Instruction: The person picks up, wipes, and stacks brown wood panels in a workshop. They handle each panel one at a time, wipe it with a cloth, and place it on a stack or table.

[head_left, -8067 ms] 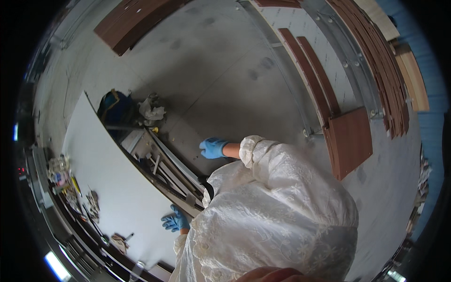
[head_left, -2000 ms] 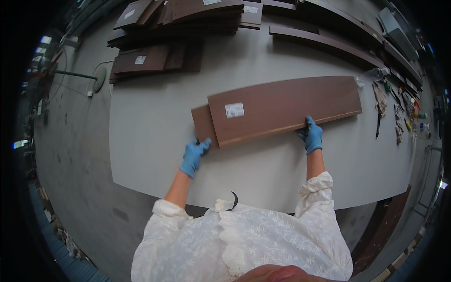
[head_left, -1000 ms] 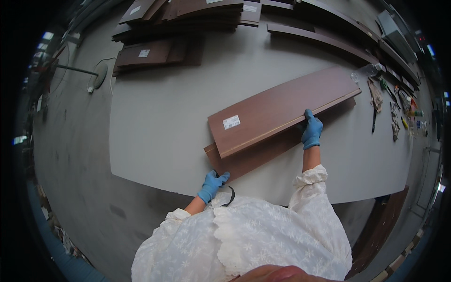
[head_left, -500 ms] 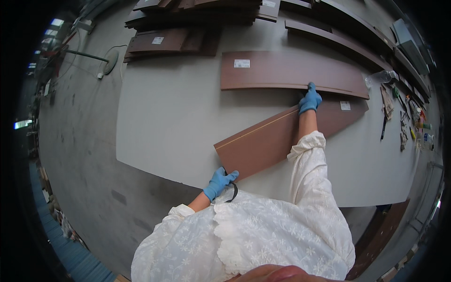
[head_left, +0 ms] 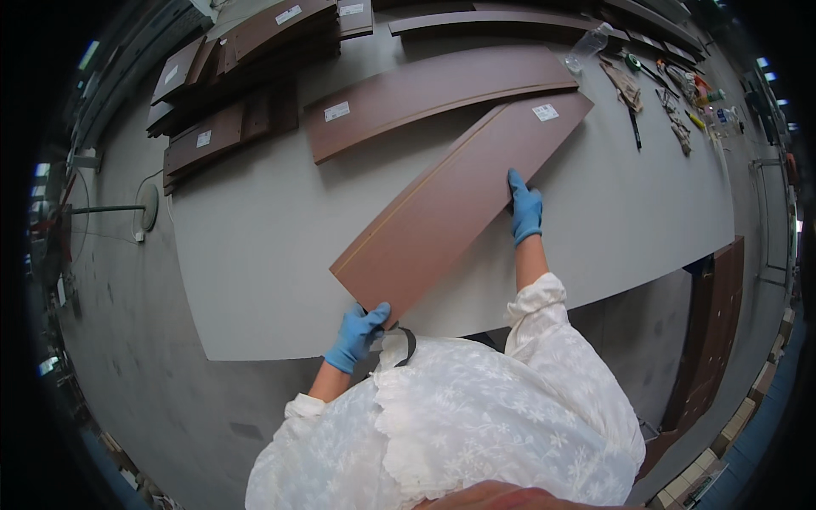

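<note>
A long reddish-brown wooden panel (head_left: 442, 212) slants from near my body up to the far right, with a pale groove along its left edge and a white label at its far end. In a blue glove, my left hand (head_left: 355, 336) grips its near corner, thumb on top. My right hand (head_left: 526, 208), gloved too, holds the right-hand edge around the middle, thumb above and fingers hidden beneath. Just beyond lies a second brown panel (head_left: 425, 89) with a label at its left end; the held panel's far end meets or overlaps its near edge, I cannot tell which.
Stacked brown boards (head_left: 255, 51) fill the far left of the grey table (head_left: 255, 297). More long boards (head_left: 501, 19) line the far edge. A clear plastic bottle (head_left: 588, 47) lies at the far right, beside gloves and hand tools (head_left: 671, 110). Brown boards (head_left: 705, 340) stand right of the table.
My right hand has gone from the panel's far edge to its near right-hand edge. The panel has turned more steeply away from me. My view has swung to the right.
</note>
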